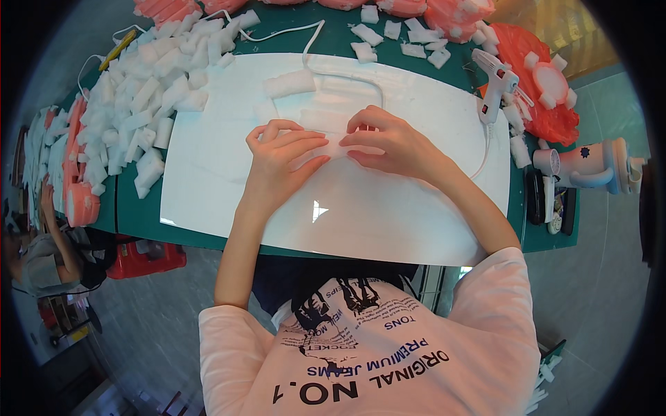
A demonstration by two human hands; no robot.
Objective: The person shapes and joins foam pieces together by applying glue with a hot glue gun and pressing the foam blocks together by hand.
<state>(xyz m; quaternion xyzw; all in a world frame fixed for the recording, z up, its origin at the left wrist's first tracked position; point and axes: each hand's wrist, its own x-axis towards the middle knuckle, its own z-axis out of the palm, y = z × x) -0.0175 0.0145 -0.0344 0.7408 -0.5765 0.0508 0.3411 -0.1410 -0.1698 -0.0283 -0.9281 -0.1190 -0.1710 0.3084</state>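
Note:
My left hand and my right hand meet over the middle of a white board. Their fingertips pinch a small, pale piece of white wadding from both sides; its outline fades into the board. Just beyond the fingers lies a flat white wadding strip, partly hidden by them. Farther back on the board is a rolled wadding piece, with a white cord running past it. At the board's right edge stands a white hot glue gun, apart from both hands.
A big heap of white wadding pieces covers the table's left, with a yellow-handled tool behind it. Pink bags line the back. A red plastic bag and a pale tumbler stand right. Another person works at far left.

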